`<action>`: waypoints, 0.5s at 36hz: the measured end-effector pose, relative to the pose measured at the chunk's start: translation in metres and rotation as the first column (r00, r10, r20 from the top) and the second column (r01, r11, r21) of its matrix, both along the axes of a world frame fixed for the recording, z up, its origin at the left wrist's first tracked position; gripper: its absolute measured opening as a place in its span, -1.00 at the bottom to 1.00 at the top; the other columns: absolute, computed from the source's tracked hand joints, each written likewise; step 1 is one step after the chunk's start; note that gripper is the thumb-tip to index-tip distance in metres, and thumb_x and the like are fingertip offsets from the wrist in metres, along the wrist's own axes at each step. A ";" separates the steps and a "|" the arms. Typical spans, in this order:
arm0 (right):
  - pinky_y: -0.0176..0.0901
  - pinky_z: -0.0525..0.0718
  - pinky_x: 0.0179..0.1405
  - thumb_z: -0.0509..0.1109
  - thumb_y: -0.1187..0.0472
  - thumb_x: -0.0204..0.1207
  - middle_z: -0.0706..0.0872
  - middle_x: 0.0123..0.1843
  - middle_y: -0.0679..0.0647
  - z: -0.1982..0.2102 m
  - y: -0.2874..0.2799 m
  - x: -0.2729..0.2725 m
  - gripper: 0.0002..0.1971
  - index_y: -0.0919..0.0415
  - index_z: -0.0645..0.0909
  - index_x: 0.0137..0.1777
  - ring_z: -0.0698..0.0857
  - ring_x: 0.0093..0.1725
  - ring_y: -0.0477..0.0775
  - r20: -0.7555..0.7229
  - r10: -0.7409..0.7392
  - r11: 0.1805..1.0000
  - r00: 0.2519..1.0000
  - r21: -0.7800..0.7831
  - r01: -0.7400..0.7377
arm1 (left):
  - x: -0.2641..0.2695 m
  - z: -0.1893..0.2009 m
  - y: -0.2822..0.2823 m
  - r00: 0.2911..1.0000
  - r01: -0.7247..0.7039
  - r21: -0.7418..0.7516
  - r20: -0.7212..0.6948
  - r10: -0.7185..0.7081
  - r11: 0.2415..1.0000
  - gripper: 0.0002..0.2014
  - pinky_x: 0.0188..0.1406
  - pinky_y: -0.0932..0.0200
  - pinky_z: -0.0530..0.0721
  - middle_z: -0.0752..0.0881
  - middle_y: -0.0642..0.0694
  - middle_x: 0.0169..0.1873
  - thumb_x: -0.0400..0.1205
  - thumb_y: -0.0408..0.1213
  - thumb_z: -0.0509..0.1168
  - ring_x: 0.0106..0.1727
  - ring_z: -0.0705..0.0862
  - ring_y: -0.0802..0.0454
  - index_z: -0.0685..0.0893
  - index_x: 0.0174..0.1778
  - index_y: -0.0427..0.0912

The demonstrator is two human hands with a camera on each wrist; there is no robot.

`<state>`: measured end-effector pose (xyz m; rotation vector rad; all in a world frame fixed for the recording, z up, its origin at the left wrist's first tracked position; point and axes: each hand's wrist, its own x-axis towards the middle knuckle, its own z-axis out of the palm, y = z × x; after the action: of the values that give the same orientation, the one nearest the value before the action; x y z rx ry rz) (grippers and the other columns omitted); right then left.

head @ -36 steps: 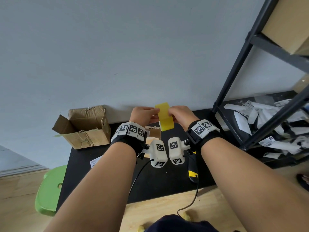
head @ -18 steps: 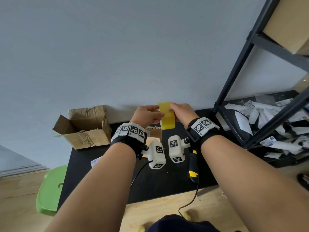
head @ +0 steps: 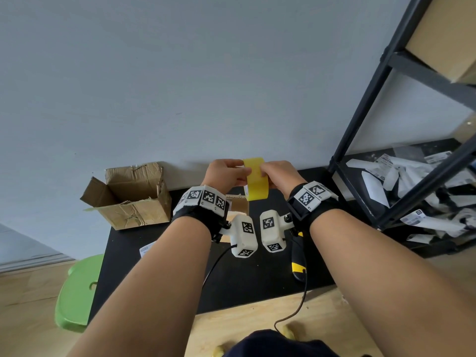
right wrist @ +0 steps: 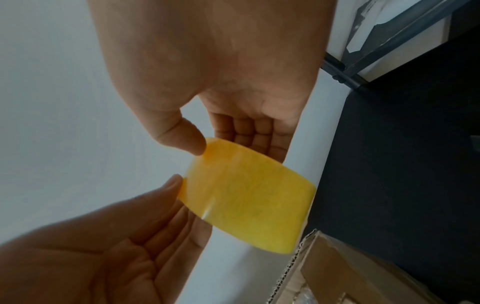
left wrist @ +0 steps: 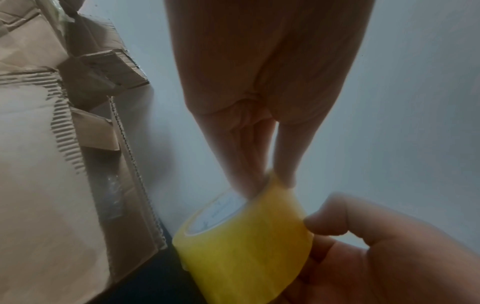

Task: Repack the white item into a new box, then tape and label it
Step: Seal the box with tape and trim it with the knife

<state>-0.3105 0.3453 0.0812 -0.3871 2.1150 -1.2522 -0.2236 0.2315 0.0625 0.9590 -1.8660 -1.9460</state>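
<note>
Both hands hold a yellow tape roll (head: 256,181) up in front of the wall, above the black table (head: 257,279). In the left wrist view, my left hand (left wrist: 270,181) pinches the top rim of the tape roll (left wrist: 246,236) between thumb and fingers. My right hand (right wrist: 228,146) grips the tape roll (right wrist: 249,195), thumb on its outer face and fingers behind. Just below the hands, a small open cardboard box (head: 238,203) stands on the table, and its corner (right wrist: 350,277) shows in the right wrist view. The white item is not clearly visible.
A torn, open cardboard box (head: 131,197) stands at the table's back left. A black-and-yellow tool (head: 298,264) lies right of centre, and a paper label (head: 148,249) lies near the left edge. A black shelf rack (head: 386,150) with white packets (head: 412,181) stands right. A green stool (head: 77,292) stands lower left.
The hands have closed in on the roll and turned it a little. My left fingers now sit on its top rim. The roll stays at about the same height.
</note>
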 end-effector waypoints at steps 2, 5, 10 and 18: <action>0.33 0.64 0.25 0.28 0.12 0.15 0.58 -0.20 0.20 0.003 0.002 0.003 -0.82 0.20 0.54 -0.30 0.68 -0.06 0.30 -0.013 -0.023 1.000 1.000 -0.005 0.023 | 0.000 0.001 0.002 1.000 0.008 -0.028 0.000 -0.008 1.000 -0.56 0.01 0.07 0.78 0.78 -0.17 -0.18 0.52 -0.45 0.47 -0.18 0.79 -0.04 0.60 0.32 -0.40; 0.30 0.67 0.22 0.32 0.10 0.36 0.62 -0.16 0.18 0.006 0.003 0.006 -0.82 0.22 0.57 -0.17 0.72 -0.03 0.28 -0.016 -0.061 0.998 0.998 -0.020 0.061 | -0.002 0.002 0.007 1.000 0.008 -0.073 -0.004 -0.008 0.997 -0.56 0.04 0.03 0.78 0.79 -0.22 -0.13 0.52 -0.46 0.46 -0.14 0.79 -0.10 0.61 0.33 -0.38; 0.29 0.66 0.24 0.31 0.09 0.32 0.74 -0.05 0.29 0.004 0.005 0.006 -0.81 0.22 0.59 -0.22 0.73 0.08 0.33 -0.008 -0.056 0.998 0.998 -0.011 0.056 | -0.002 0.002 0.009 1.000 0.006 -0.100 0.003 -0.006 0.995 -0.56 0.08 -0.07 0.77 0.80 -0.26 -0.12 0.51 -0.46 0.46 -0.09 0.81 -0.20 0.62 0.32 -0.37; 0.17 0.64 0.03 0.27 0.13 0.05 0.55 -0.27 0.19 -0.002 0.004 -0.001 -0.82 0.20 0.51 -0.36 0.58 -0.17 0.18 -0.030 0.029 1.000 0.999 0.007 -0.028 | -0.002 0.002 0.005 1.000 -0.027 -0.057 -0.005 0.027 0.998 -0.61 -0.05 0.08 0.79 0.76 -0.18 -0.22 0.54 -0.47 0.44 -0.25 0.77 -0.05 0.61 0.29 -0.40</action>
<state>-0.3112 0.3496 0.0789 -0.4344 2.1315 -1.2299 -0.2258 0.2370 0.0644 0.9567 -1.8858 -1.8675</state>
